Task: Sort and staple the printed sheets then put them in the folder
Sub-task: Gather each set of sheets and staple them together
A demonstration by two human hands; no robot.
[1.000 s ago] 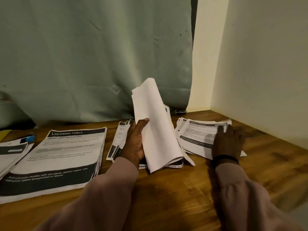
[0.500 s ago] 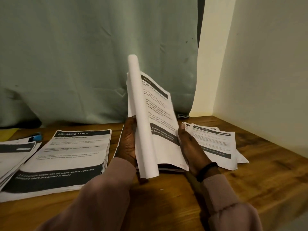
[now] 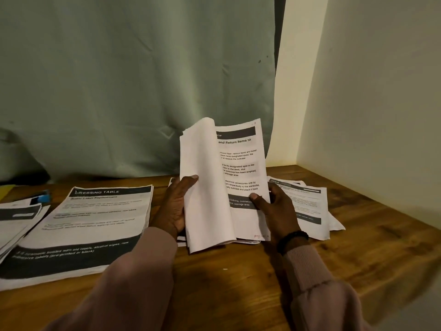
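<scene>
- A wooden table (image 3: 238,278) fills the lower part of the view, set into a corner; a grey-green curtain (image 3: 119,80) hangs behind it and a cream wall (image 3: 381,103) closes it off on the right.
- Near the table's middle, a bundle of printed sheets (image 3: 207,187) stands tilted up with its lower edge on the wood, opened like a book.
- The left hand (image 3: 175,206) holds the bundle's turned-back blank pages, thumb over their front, fingers hidden behind.
- The right hand (image 3: 274,209) pinches the right edge of the printed page (image 3: 241,163) facing the camera, thumb pressed on the print, fingers curled behind; a dark band circles that wrist.
- Left of the bundle lies a flat stack headed "DRESSING TABLE" (image 3: 95,223), and further left another fanned stack (image 3: 16,218) reaches the frame edge.
- Right of the bundle, a loose pile of sheets (image 3: 310,206) lies askew on the wood.
- Behind the fanned stack sits a small blue object (image 3: 44,198), too blurred to identify.
- No folder or other container can be made out.
</scene>
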